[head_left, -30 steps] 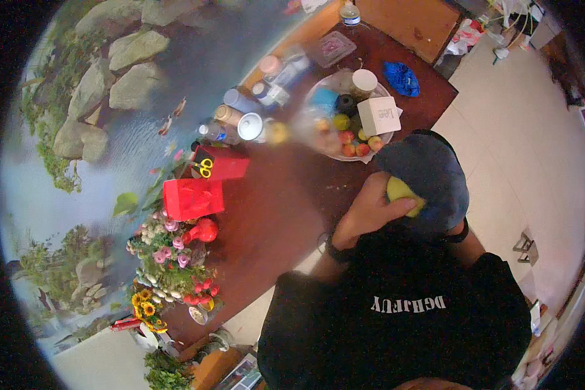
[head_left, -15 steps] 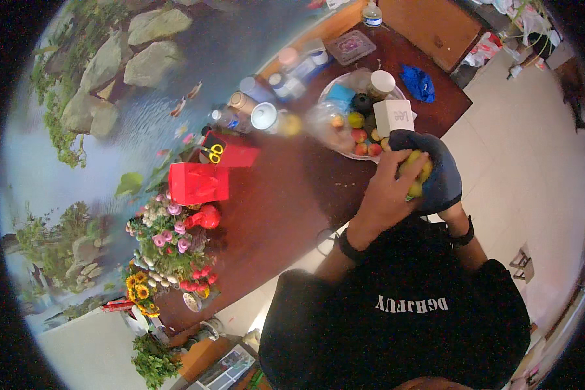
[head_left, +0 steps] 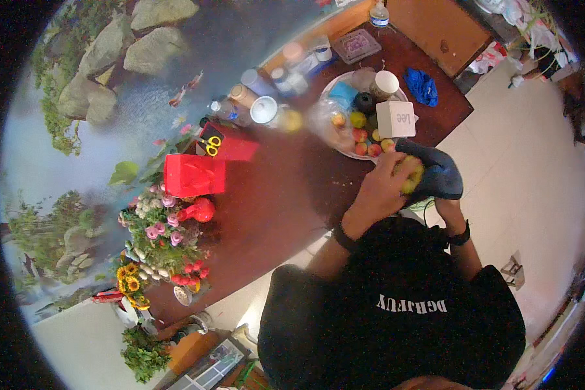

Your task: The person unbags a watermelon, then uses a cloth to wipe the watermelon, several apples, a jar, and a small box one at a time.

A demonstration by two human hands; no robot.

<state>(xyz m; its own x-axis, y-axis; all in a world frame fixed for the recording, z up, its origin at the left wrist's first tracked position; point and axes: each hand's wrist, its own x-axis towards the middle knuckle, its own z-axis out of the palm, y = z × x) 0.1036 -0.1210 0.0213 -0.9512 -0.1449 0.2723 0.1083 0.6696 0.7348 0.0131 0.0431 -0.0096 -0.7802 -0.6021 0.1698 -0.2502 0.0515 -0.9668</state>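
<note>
My left hand [head_left: 378,192] is closed round a yellow-green fruit [head_left: 412,178], its fingers curled over the top. The fruit is held against the near side of a dark grey-blue, bowl-like thing [head_left: 441,170], whose exact kind I cannot make out. My right hand [head_left: 448,212] supports that dark thing from below, its fingers mostly hidden behind it. Just beyond both hands stands a large round white dish [head_left: 323,138] of fruit. Red-yellow apples [head_left: 359,135], a green fruit [head_left: 357,119] and a dark round fruit [head_left: 363,102] lie in it, beside a white box [head_left: 395,119].
The brown table [head_left: 273,195] carries bottles and cups [head_left: 264,110], a crumpled blue bag [head_left: 421,86] and a clear lidded box [head_left: 356,45]. Left stand red boxes [head_left: 195,175], yellow-handled scissors [head_left: 212,145] and artificial flowers [head_left: 166,231]. A small stool [head_left: 513,272] stands on the right floor.
The dark bowl-like thing has tilted and looks flatter. My left hand and the fruit have shifted slightly left. The whole view has turned a little.
</note>
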